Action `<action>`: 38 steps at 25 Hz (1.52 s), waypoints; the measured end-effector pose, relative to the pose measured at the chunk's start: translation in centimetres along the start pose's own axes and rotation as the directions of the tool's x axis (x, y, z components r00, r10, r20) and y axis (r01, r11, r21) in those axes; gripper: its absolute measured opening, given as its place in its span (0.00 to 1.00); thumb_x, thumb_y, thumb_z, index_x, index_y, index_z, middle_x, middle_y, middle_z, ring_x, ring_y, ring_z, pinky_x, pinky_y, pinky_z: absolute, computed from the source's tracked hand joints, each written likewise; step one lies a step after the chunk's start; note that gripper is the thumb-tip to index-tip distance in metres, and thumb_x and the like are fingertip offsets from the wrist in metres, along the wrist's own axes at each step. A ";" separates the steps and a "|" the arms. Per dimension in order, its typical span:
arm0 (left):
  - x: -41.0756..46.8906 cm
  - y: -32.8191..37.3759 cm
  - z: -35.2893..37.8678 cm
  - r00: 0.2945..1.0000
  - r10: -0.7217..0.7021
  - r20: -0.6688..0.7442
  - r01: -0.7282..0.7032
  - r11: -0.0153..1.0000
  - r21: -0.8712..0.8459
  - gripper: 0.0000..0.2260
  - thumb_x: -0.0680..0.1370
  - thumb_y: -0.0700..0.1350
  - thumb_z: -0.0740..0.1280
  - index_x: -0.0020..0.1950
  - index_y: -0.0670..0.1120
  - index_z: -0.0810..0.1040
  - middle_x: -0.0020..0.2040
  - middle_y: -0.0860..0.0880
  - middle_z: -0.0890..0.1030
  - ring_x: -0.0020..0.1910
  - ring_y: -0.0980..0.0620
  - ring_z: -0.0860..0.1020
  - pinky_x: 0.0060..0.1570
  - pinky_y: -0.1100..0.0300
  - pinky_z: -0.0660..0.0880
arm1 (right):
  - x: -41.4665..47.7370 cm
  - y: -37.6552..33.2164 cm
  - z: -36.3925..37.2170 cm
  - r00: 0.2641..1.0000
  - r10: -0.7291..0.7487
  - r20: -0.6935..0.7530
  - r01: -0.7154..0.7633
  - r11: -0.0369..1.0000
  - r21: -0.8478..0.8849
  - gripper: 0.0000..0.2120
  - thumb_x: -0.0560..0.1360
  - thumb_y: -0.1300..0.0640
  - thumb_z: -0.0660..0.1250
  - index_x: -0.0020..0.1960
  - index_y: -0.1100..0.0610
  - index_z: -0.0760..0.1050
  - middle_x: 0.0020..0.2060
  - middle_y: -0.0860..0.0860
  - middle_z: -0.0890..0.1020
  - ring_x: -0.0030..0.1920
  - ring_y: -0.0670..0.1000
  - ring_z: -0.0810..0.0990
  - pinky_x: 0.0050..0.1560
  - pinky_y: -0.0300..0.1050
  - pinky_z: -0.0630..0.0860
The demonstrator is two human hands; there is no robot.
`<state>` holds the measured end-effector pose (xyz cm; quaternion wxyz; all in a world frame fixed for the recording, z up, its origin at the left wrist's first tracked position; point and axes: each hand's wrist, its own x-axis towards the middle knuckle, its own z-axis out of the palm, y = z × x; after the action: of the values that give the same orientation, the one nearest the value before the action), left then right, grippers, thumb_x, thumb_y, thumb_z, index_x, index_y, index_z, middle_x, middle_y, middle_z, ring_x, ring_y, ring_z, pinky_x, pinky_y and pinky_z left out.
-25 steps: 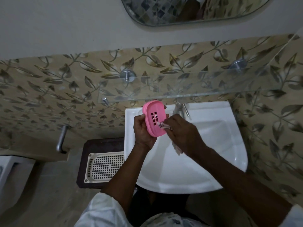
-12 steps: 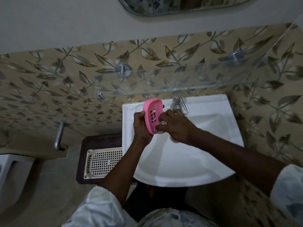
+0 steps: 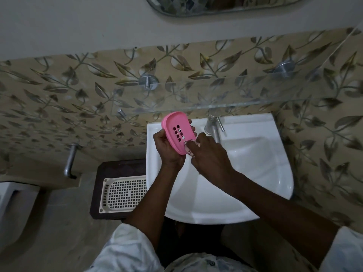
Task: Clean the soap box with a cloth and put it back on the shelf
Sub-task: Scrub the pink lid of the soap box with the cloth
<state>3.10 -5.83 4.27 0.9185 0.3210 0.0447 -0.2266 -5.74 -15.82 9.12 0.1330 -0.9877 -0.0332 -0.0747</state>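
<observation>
The head view looks down on a pink soap box held tilted above the back left corner of a white sink, just below the front edge of a glass shelf. The left hand grips the box from behind, thumb on its left rim and fingertips showing past its right edge. The right hand pinches a small patterned cloth and presses it against the lower end of the box, beside the tap.

Left hand grips soap box, fingers curled; right hand pinches cloth; forearms angled inward.
</observation>
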 end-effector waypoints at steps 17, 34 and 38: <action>-0.6 0.4 -1.4 0.996 -0.004 -0.095 0.012 0.996 0.084 0.25 0.73 0.54 0.57 0.60 0.42 0.82 0.53 0.39 0.83 0.52 0.42 0.82 0.52 0.51 0.78 | 2.4 4.6 -1.5 0.994 -0.101 0.035 0.098 0.992 0.077 0.17 0.73 0.65 0.65 0.59 0.52 0.78 0.49 0.56 0.74 0.49 0.58 0.73 0.33 0.48 0.75; -1.4 -1.0 -0.8 0.996 -0.013 -0.088 0.032 0.975 0.218 0.24 0.77 0.54 0.51 0.54 0.47 0.85 0.50 0.44 0.85 0.48 0.47 0.84 0.47 0.55 0.80 | 0.2 3.2 -0.4 0.989 0.127 0.076 -0.146 0.929 0.341 0.08 0.76 0.57 0.65 0.55 0.53 0.78 0.47 0.48 0.74 0.44 0.49 0.76 0.35 0.34 0.72; -1.3 -0.5 -1.0 0.995 -0.048 -0.091 0.065 0.978 0.197 0.24 0.74 0.56 0.56 0.55 0.45 0.85 0.52 0.41 0.84 0.50 0.43 0.83 0.50 0.51 0.80 | -0.9 2.8 -0.5 0.988 0.019 0.156 -0.093 0.872 0.481 0.15 0.74 0.65 0.68 0.59 0.56 0.80 0.51 0.53 0.77 0.49 0.50 0.78 0.48 0.36 0.74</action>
<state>1.75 -5.04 3.51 0.8720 0.4196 0.0703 -0.2421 -6.50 -18.68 8.73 0.3765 -0.9258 -0.0319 0.0125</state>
